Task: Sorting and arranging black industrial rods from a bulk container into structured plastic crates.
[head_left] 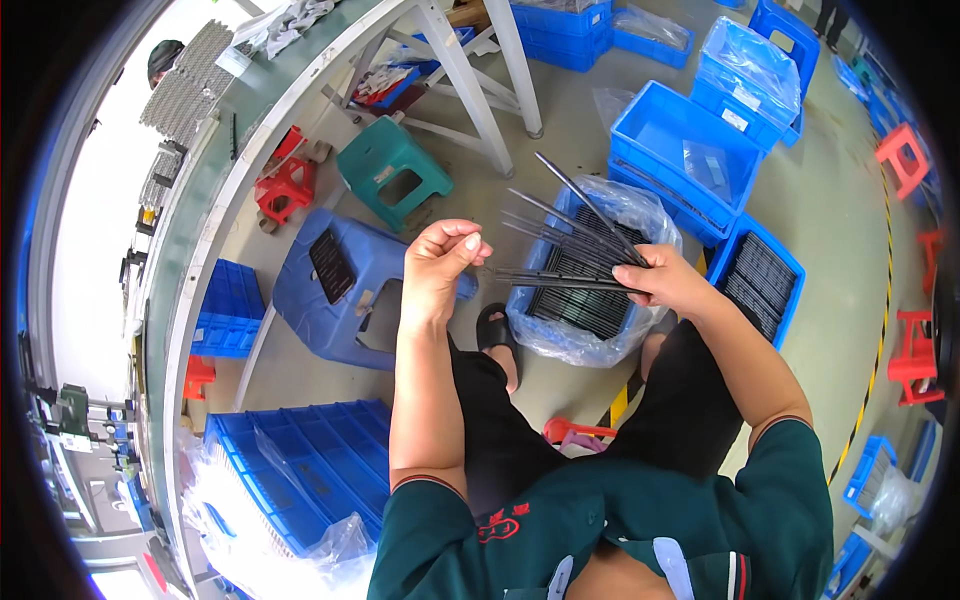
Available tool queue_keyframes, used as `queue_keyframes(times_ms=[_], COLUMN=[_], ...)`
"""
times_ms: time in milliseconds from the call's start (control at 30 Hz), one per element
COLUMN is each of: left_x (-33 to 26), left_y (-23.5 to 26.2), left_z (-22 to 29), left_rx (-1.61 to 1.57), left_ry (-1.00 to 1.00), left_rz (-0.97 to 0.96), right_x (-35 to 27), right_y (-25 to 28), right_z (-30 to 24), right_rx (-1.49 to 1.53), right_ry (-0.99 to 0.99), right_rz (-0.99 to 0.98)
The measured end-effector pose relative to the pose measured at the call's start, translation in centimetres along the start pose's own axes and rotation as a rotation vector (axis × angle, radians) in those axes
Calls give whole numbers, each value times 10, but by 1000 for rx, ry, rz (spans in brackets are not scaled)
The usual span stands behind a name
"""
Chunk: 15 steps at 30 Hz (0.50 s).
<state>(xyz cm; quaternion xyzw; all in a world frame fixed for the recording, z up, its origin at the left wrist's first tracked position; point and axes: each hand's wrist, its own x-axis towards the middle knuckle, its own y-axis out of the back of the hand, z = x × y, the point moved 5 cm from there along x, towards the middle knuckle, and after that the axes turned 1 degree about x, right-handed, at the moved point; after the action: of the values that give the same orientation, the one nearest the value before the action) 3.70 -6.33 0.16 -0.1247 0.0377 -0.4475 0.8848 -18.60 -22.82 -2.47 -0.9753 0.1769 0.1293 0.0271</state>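
My right hand (pixel 665 278) is closed around the near ends of several thin black rods (pixel 575 236), which fan out to the left and away from me. My left hand (pixel 440 268) is raised at the tips of the lower rods, thumb and fingers pinched together. Whether anything small is between those fingers cannot be made out. Beneath the fanned rods stands a blue crate lined with a clear plastic bag (pixel 560 348), holding many similar black rods (pixel 575 308) laid side by side.
Right of the lined crate is another blue crate (pixel 797 290) with dark rods, below stacked blue bins (pixel 640 125). A blue stool (pixel 300 285) carrying a phone-like dark slab (pixel 331 266), a green stool (pixel 375 160) and a long workbench (pixel 230 180) are on the left. Blue crates (pixel 300 450) sit near my left elbow.
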Motion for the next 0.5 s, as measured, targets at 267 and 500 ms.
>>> queue_keyframes(times_ms=[267,500], left_x=[-5,-11], left_y=[-2,-14], left_z=[-1,-4], left_rx=[51,13], left_ry=[-30,99], left_rz=[-57,-124], right_x=[0,-7], right_y=[-16,-13], right_z=[-2,-1], right_rx=[71,20], right_ry=[-148,-175], right_rz=[-177,-128])
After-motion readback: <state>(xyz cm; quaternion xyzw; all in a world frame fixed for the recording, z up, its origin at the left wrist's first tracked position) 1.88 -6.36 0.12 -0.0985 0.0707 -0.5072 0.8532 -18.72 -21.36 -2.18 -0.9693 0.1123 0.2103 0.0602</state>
